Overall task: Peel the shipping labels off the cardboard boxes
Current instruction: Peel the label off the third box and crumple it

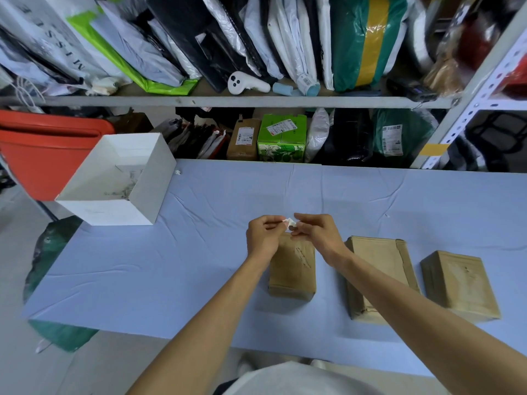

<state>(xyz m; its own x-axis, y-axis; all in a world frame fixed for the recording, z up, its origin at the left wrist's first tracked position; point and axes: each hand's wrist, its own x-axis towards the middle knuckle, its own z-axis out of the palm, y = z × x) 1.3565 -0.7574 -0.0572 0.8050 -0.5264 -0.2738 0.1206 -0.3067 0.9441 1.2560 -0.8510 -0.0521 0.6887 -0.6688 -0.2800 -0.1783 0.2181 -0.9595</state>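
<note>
Fingers [275,226] around crumpled label scrap [289,222]

The hands [291,235] cover the nearest cardboard box's [292,269] far end (label print unreadable).

Three brown cardboard boxes lie in a row on the counter [199,252]: the left box [293,277], the middle box [379,263] and the right box [462,283]. One open white box [119,181] stands at the counter's far left corner. Two hands are up over the left box, the left hand [263,238] and the right hand [316,232], with one small crumpled white scrap [289,222] pinched between them. On the lower shelf behind I count one green printed carton [281,138] and one brown parcel [243,141] beside it. On the upper shelf lies one white handheld controller [245,82]. The bags stacked up there overlap too much to count.
</note>
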